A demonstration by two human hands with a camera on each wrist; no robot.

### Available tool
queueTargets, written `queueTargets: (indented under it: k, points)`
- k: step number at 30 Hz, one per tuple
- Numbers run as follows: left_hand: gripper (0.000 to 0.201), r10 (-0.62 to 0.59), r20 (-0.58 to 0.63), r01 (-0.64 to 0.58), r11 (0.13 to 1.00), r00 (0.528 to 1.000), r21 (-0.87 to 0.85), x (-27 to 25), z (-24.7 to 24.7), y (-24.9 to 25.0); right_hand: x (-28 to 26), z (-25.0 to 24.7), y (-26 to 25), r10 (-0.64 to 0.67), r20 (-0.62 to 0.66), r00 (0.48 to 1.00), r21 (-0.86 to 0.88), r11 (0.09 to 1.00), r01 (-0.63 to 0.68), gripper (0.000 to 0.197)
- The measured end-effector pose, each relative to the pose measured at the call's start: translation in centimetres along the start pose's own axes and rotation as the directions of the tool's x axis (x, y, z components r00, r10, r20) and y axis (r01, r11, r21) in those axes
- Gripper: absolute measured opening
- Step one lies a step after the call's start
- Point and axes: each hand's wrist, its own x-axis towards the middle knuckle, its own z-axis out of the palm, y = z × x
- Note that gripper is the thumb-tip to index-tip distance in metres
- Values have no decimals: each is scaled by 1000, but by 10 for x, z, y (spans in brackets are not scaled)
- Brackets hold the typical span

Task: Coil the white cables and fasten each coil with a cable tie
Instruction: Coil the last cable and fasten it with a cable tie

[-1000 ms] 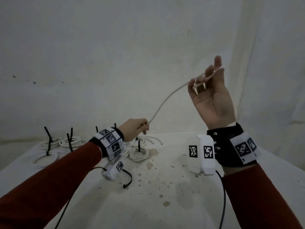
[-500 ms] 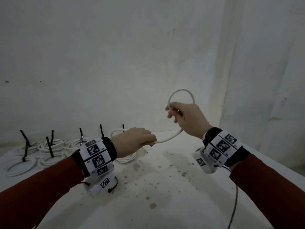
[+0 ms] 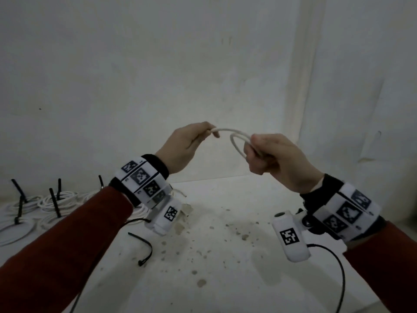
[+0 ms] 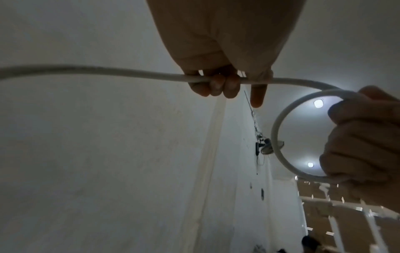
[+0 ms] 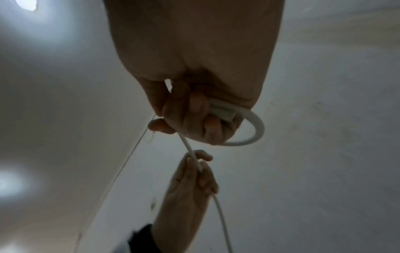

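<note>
Loose tie: a black cable tie (image 3: pixel 144 248) is lying unfastened on the worktop (image 3: pixel 225 267) nearest the person, below the left forearm; I judge it is waiting for the coil now being made.

Right hand: the right hand (image 3: pixel 270 154) is curling its fingers round the first loop of the white cable (image 3: pixel 234 137), held up in the air over the worktop; the grip is closed tight on the gathered turn, and in the right wrist view the connector end (image 5: pixel 223 111) is tucked under the fingers (image 5: pixel 194 109).

Left hand: the left hand (image 3: pixel 187 145) is pinching the same cable just beside that loop, fingers (image 4: pixel 216 85) bent round the run, feeding slack across; its grip is closed on the cable too.

Cable slack: a long tail is running off out of the left wrist view, so by my reckoning most of this cable is not yet wound.

Finished work: at the far left of the worktop several tied coils (image 3: pixel 56 199) are sitting together, each with a black tie tail (image 3: pixel 54 202) sticking up.

Progress: judging by that pile, a good part of the job is done; this coil is only at its first turn and is lacking its tie. Whether more loose cables are waiting, I cannot tell.
</note>
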Motion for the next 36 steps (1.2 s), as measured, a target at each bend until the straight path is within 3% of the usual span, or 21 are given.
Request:
queueTargets:
  k: [3,7,11,14,16,22,24,26,30,34,36]
  points:
    - [26,-131,-83,118,982,988,-147,8,16,8,4,-2,-19,-47,-49,998,299,952,60,38]
    - [30,-228,-159,154,912,960,-381,11,42,15,10,-5,-47,-163,-103,981,544,816,193,43]
    - [37,-291,-103,205,845,951,-493,15,63,30,24,-5,-64,-284,-156,946,643,698,316,43]
    - [36,-377,-5,312,773,926,-552,10,78,39,39,-5,-67,-322,-214,922,628,678,382,42]
    - [35,-398,27,349,768,917,-537,2,82,43,49,-8,-64,-315,-256,914,567,717,406,40]
    - [35,-279,52,283,939,959,-194,-11,70,61,68,-16,-34,-281,-299,912,318,872,373,23]
    - [32,-243,103,255,959,965,-124,-11,66,68,71,-15,-27,-288,-286,914,108,938,329,20]
    - [29,-223,118,231,971,968,-60,-10,60,73,74,-15,-24,-309,-257,916,-208,943,260,20]
    - [22,-212,20,212,977,977,22,-10,41,70,69,-9,-29,-154,-89,984,-649,759,60,26]
    - [18,-192,-79,198,977,978,74,-12,18,62,57,-3,-38,2,-11,1000,-820,573,-10,41]
    - [13,-139,-113,146,988,984,58,-13,7,65,51,-1,-42,41,24,999,-911,413,5,59]
